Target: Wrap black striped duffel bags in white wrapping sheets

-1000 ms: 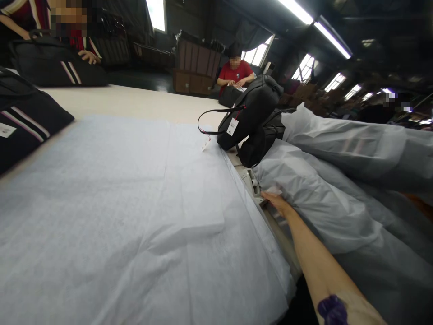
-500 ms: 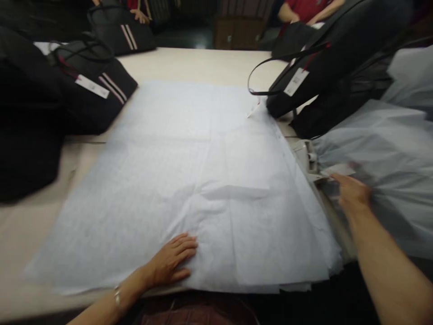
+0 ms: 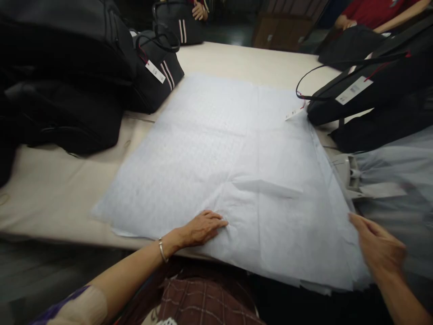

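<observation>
A stack of thin white tissue paper point(image 3: 209, 149) lies spread over the table, creased near its front. My left hand point(image 3: 204, 228) rests flat on it close to the front edge, fingers stretched out and a bracelet on the wrist. At the right edge of the sheets, my right hand point(image 3: 380, 243) has its thumb and forefinger pinched on the paper's border. Just beyond that hand stands a pale grey device point(image 3: 350, 174), perhaps a tape dispenser, with a white strip beside it.
Black bags point(image 3: 84, 58) are piled at the left, and a striped bag with a tag point(image 3: 155, 72) stands behind them. More black bags point(image 3: 382, 99) lean at the right, above translucent plastic point(image 3: 409, 158). People in the background handle bags across the table point(image 3: 250, 58).
My right hand has come from beside the grey device to the paper's right edge. My left hand stays on the sheets. The whole view has swung left.
</observation>
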Action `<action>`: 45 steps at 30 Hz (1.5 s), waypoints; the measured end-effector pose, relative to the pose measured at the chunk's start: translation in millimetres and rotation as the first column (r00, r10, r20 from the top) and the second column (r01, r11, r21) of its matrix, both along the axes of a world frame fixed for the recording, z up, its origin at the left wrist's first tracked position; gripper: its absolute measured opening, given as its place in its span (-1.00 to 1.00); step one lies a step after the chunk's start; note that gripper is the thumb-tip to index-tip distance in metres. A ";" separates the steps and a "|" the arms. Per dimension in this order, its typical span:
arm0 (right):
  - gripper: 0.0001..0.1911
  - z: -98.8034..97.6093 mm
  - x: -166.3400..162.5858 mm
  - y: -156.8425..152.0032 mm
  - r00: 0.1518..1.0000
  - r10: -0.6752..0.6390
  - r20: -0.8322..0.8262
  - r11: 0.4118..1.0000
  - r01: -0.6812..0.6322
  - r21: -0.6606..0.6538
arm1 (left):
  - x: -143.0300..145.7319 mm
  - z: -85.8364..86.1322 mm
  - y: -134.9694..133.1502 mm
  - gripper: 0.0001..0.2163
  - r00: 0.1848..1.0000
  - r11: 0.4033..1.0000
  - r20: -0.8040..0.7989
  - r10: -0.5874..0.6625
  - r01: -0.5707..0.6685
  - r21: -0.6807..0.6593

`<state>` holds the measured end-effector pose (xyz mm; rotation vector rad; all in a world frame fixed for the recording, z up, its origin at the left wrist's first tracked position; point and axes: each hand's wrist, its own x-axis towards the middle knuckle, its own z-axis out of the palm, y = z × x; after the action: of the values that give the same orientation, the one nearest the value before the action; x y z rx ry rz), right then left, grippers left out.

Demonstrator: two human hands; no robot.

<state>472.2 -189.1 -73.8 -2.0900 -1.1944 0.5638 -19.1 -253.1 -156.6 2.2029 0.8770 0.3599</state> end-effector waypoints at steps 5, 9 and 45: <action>-0.62 11.2 -207.9 -64.6 0.706 0.500 -0.502 0.724 -0.658 -0.205 | -2.1 -0.6 16.3 -0.42 0.994 0.994 0.108 0.012 0.000 -0.111; -0.76 -14.3 -302.7 -96.7 0.490 0.566 -0.663 0.526 -0.834 -0.167 | -4.9 -4.8 26.5 -0.37 0.984 0.994 0.176 -0.026 0.043 -0.098; -0.27 -86.6 -338.0 -186.3 0.774 0.156 -0.614 0.863 -0.409 -0.296 | -10.6 2.5 55.9 -0.69 0.941 0.939 0.037 -0.336 0.338 -0.067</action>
<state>134.2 -375.4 -160.4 -1.8311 -1.0910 1.6004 -29.7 -197.3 -154.1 2.2243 0.4755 0.1854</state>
